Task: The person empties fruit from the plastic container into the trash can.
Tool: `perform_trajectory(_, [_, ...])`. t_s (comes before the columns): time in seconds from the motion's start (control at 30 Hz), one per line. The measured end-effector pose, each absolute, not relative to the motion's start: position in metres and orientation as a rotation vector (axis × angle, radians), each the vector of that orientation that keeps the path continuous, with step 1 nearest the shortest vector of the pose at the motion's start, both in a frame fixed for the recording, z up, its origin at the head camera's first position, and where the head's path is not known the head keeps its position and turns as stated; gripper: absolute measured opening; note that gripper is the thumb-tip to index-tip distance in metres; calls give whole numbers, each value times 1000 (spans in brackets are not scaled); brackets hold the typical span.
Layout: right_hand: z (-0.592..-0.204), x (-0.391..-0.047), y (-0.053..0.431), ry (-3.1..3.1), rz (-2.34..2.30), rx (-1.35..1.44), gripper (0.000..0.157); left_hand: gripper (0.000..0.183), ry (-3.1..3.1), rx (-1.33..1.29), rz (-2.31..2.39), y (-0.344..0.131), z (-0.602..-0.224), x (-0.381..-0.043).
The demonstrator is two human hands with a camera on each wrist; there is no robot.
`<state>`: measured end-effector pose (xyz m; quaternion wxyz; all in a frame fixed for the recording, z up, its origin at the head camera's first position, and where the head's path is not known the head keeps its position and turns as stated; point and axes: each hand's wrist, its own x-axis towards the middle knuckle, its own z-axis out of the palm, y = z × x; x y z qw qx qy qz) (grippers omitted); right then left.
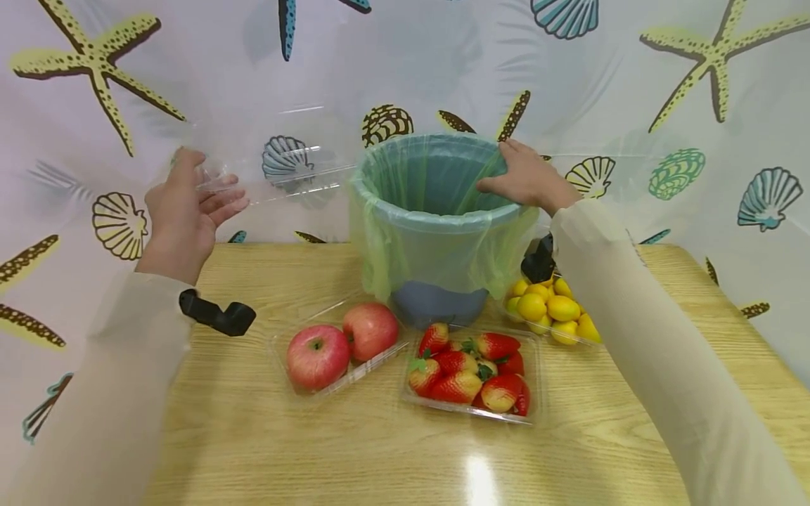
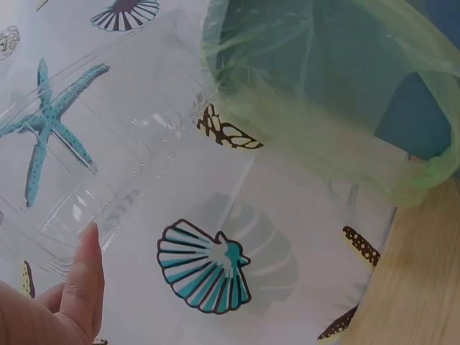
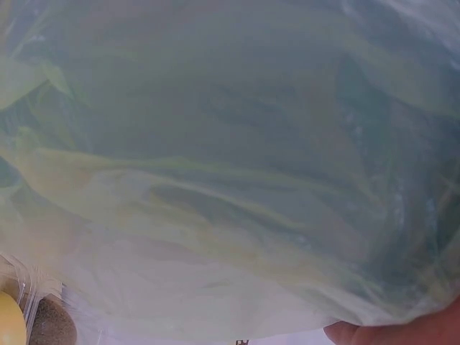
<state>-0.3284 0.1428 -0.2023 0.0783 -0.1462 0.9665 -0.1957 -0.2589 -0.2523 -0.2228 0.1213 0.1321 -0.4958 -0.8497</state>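
At the left, my left hand point(image 1: 183, 218) is raised above the table and holds a clear plastic container point(image 2: 122, 158) by one end, the thumb up and the fingers below. The container is see-through and stretches toward the bin. My right hand point(image 1: 531, 176) grips the right rim of a blue bin point(image 1: 439, 302), its thumb on the inner side and its fingers over the edge. A thin green bag point(image 1: 436, 246) lines the bin and folds down over its outside. In the right wrist view, the bag fills most of the picture and only a bit of the hand shows.
Before the bin stand a clear tray with two red apples point(image 1: 318, 357) and a clear box of strawberries point(image 1: 458, 385). Small yellow fruits point(image 1: 563, 308) lie in another clear container under my right forearm. A brown fruit point(image 3: 54, 323) shows behind it. A patterned curtain point(image 1: 436, 63) hangs behind.
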Motion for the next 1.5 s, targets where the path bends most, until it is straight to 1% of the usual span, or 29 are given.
perform_trajectory(0.07, [-202, -329, 143, 2894, -583, -438, 83, 70, -1464, 416, -2469, -259, -229, -257])
perform_trajectory(0.17, [-203, -329, 144, 2893, -581, -439, 83, 70, -1450, 483, -2477, -268, -240, -255])
perform_trajectory(0.3, [-202, -330, 144, 2893, -579, -440, 83, 57, -1412, 557, -2488, -278, -258, -254])
perform_trajectory(0.37, [-202, -330, 144, 2896, -572, -443, 83, 54, -1400, 571, -2500, -282, -268, -253])
perform_trajectory(0.43, [-202, -330, 144, 2895, -570, -445, 83, 56, -1400, 584, -2507, -285, -278, -252])
perform_trajectory(0.53, [-202, -330, 144, 2895, -575, -447, 83, 64, -1408, 593, -2523, -287, -294, -251])
perform_trajectory(0.6, [-201, -330, 145, 2892, -583, -446, 83, 56, -1420, 613, -2527, -287, -304, -251])
perform_trajectory(0.73, [-201, -330, 145, 2889, -596, -448, 82, 32, -1427, 654, -2553, -288, -324, -251])
perform_trajectory(0.77, [-201, -330, 145, 2890, -594, -450, 82, 29, -1430, 661, -2558, -288, -329, -250])
perform_trajectory(0.97, [-202, -330, 146, 2902, -576, -458, 82, 31, -1466, 716, -2567, -286, -353, -252])
perform_trajectory(1.27, [-201, -331, 146, 2909, -564, -459, 81, 31, -1510, 831, -2558, -286, -376, -253])
perform_trajectory(1.5, [-202, -331, 146, 2903, -577, -445, 81, 25, -1583, 924, -2492, -284, -391, -254])
